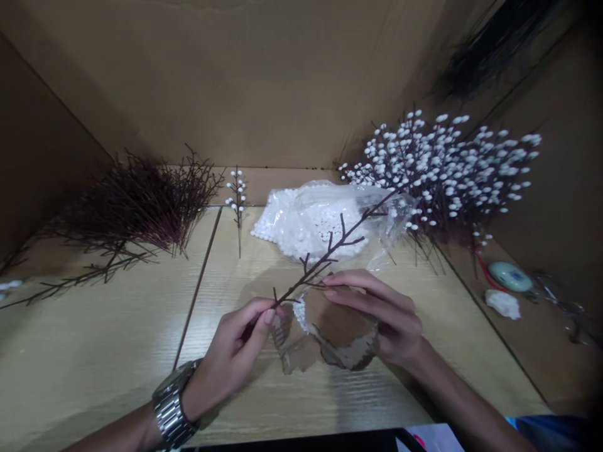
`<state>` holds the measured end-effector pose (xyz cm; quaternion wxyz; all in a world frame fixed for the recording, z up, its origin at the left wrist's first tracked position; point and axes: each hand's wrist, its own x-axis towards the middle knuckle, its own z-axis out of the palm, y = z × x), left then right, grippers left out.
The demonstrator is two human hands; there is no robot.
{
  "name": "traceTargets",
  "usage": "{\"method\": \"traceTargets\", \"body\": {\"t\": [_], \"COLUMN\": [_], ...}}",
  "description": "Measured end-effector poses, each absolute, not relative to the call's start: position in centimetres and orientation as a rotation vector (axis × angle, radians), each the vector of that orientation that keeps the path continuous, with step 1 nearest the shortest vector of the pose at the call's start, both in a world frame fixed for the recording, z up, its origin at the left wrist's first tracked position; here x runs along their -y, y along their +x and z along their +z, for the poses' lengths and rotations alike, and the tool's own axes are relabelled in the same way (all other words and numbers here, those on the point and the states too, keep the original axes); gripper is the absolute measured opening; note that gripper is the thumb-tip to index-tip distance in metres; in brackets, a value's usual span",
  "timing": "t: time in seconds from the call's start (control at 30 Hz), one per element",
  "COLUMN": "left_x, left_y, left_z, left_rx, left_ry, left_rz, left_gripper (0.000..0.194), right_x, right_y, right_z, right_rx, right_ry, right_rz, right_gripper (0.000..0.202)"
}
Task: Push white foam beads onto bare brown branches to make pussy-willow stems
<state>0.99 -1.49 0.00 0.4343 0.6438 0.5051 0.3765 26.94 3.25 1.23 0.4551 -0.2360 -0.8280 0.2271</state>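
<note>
A bare brown twig [330, 251] with short side shoots slants up to the right. My left hand [235, 339], with a metal watch at its wrist, pinches the twig's lower end between thumb and fingers. Close to a side shoot, the fingertips of my right hand [386, 314] come together; its thumb is hidden, and what lies between the fingers I cannot make out. Beneath this hand is a torn brown cardboard piece [346, 320]. Small white beads [300, 314] show at its left edge, beside a brownish translucent scrap [296, 348].
A clear bag of white beads [311, 220] lies behind my hands. Bare twigs [136, 201] are heaped at left, white-berried sprigs [447, 163] at right. One finished-looking berry sprig [239, 201] lies between. A green oval object [509, 276] and white lump [503, 304] sit far right.
</note>
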Motion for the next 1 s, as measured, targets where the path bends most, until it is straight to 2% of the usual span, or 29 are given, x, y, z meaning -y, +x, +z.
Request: {"method": "traceTargets", "body": {"t": [0.4, 0.83, 1.0], "left_x": [1.36, 1.42, 1.37], "left_y": [0.99, 0.88, 0.94], "left_z": [-0.09, -0.25, -0.28], "left_rx": [-1.297, -1.257, -1.262], "left_ry": [1.504, 1.532, 1.483], "left_rz": [0.965, 0.936, 0.966], "left_gripper": [0.025, 0.021, 0.023], "right_x": [-3.07, -3.20, -3.11], "right_y": [27.21, 26.82, 26.97], "right_z": [1.85, 1.18, 1.55], "right_rx": [1.976, 2.044, 2.004], "right_ry": [-0.651, -0.607, -0.653], "right_rz": [0.526, 0.574, 0.592], "right_gripper": [0.040, 0.046, 0.041]}}
